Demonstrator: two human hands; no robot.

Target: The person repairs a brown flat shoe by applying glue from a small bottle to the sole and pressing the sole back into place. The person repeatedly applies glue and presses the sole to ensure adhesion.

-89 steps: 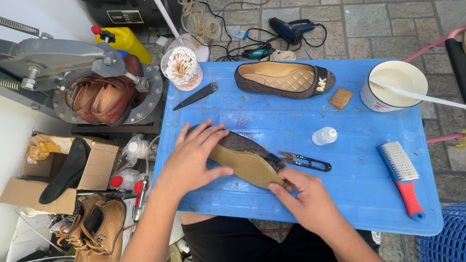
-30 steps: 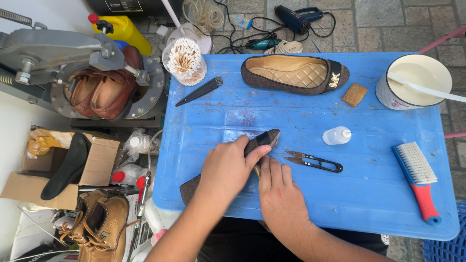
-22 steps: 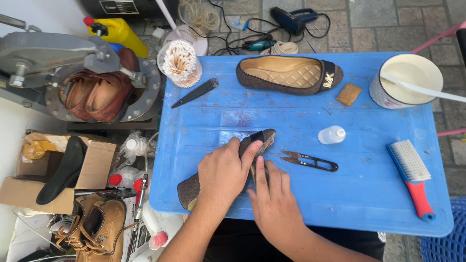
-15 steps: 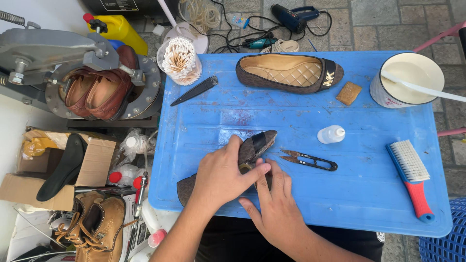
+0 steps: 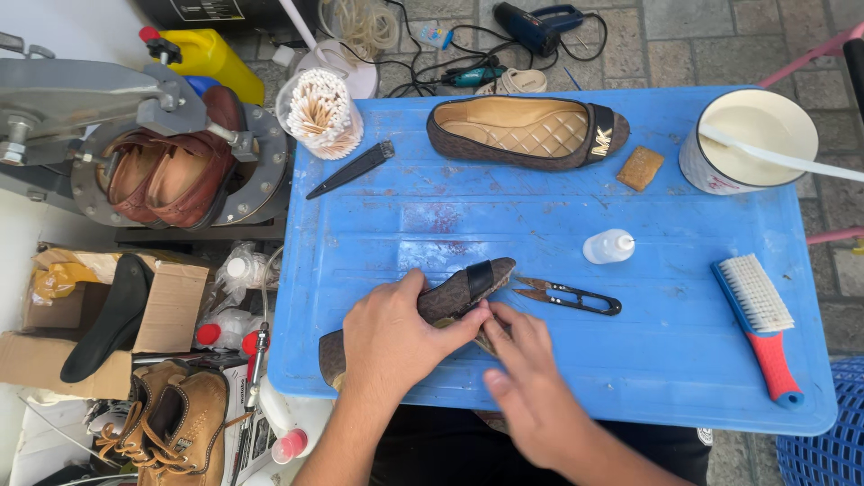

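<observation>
Since three seconds ago the brown flat shoe [image 5: 450, 301] has been turned from sole-up and flat under both palms to lying on its side, toe toward the snips. It sits at the near edge of the blue table [image 5: 684, 360], heel end hanging just past the rim. The left hand [image 5: 396, 337] is clamped over its middle; the right hand [image 5: 531, 387] is blurred, fingertips pressing the sole edge near the toe — whether it pinches anything I cannot tell. Judging by this, the work on the sole edge looks under way, not finished. Just beside the toe lie black thread snips [image 5: 567, 295], then a small clear bottle [image 5: 608, 246]. Farther off — the matching shoe [image 5: 526, 132], a white pot [image 5: 759, 139] and a red-handled brush [image 5: 760, 328].
</observation>
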